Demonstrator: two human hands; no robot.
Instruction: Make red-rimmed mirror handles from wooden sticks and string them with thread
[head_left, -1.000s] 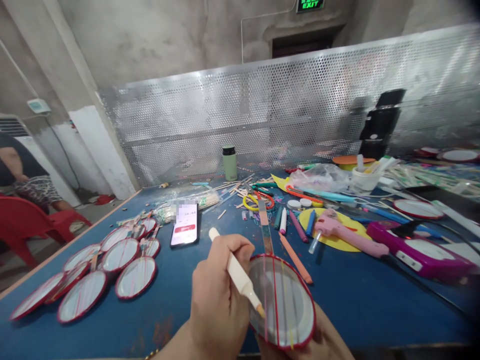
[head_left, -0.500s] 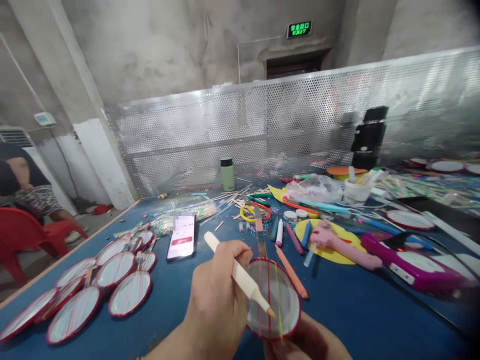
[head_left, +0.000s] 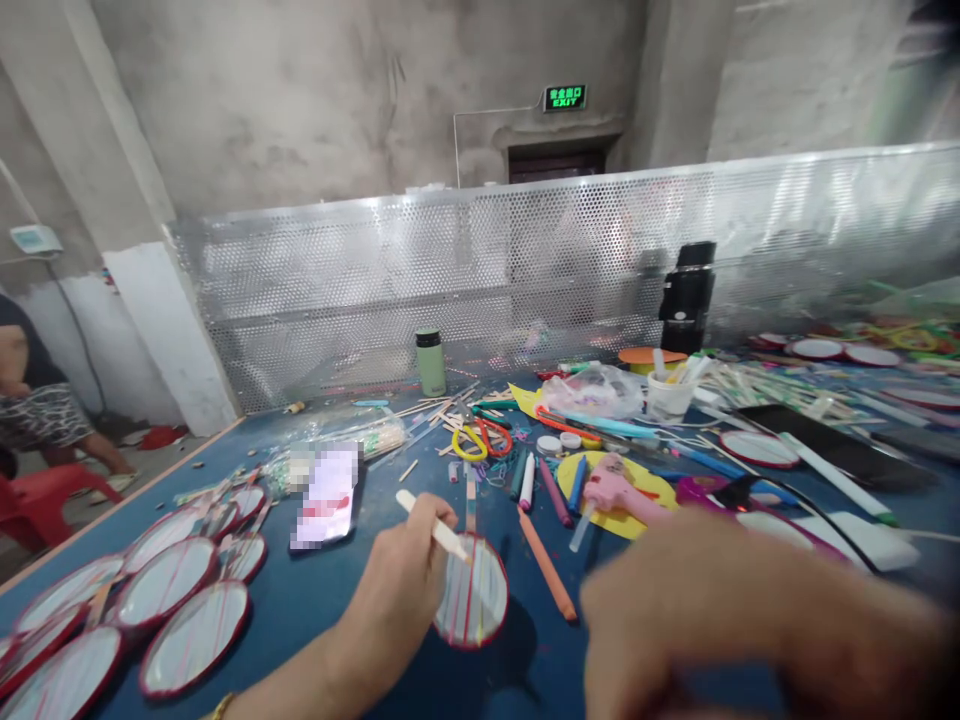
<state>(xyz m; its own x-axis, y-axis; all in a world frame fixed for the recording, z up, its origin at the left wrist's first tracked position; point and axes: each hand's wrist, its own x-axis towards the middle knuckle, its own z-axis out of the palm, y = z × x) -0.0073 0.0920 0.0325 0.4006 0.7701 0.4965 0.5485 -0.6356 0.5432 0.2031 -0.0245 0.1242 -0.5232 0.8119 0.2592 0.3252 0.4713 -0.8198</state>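
Observation:
My left hand (head_left: 405, 570) is closed around a cream-coloured marker (head_left: 442, 530), its tan tip pointing down to the right. That tip is over a small round paddle (head_left: 484, 605) with a red rim, a pale face with coloured stripes and a flat stick pointing away from me. A shadow beside the paddle suggests it is raised off the table; whether my left fingers also hold it is hidden. Close to the camera at the right, my right hand (head_left: 720, 610) is smeared by motion, and its fingers cannot be made out.
Several similar paddles (head_left: 195, 640) lie at the left, near a phone (head_left: 328, 495). An orange marker (head_left: 546, 565), scissors (head_left: 480, 440), a pink glue gun (head_left: 619, 490) and a purple device (head_left: 701, 488) lie ahead. A green bottle (head_left: 431, 365) and black flask (head_left: 688, 298) stand behind.
My right hand has let go of the paddle's near edge and moved right, towards the camera. My left hand, the marker and paddle appear further left. The view has shifted to the right.

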